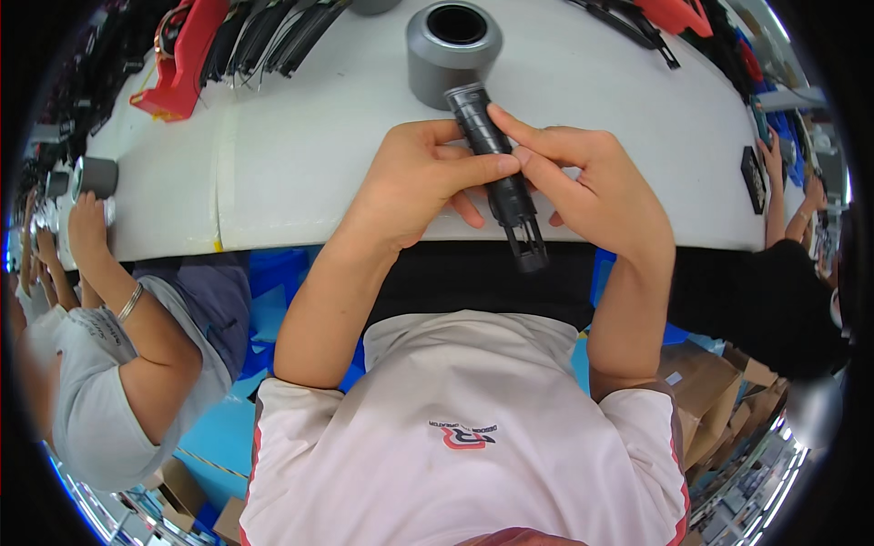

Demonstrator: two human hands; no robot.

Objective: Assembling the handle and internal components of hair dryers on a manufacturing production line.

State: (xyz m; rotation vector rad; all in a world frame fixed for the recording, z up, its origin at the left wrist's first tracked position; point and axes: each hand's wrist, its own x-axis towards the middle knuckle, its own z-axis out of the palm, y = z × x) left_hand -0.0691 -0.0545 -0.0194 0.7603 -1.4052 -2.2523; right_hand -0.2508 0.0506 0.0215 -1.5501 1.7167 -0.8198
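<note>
Between my two hands is a black, tube-shaped part (487, 136), tilted, with a ringed round top at the far end and an open, slotted cage at the near end. My left hand (423, 177) is closed around its left side, thumb lying across the front. From the right, my right hand (592, 177) pinches it, with the index finger near the top and the thumb at the middle. Just beyond the tube stands a grey metal cylinder (432, 68) with a dark round opening in its top.
A red tape dispenser (187, 64) and several black strips with thin wires (273, 36) lie at the far left of the white table (309, 173). At the far right are black parts (628, 23) and a red tool (678, 14). Co-workers sit left (146, 364) and right.
</note>
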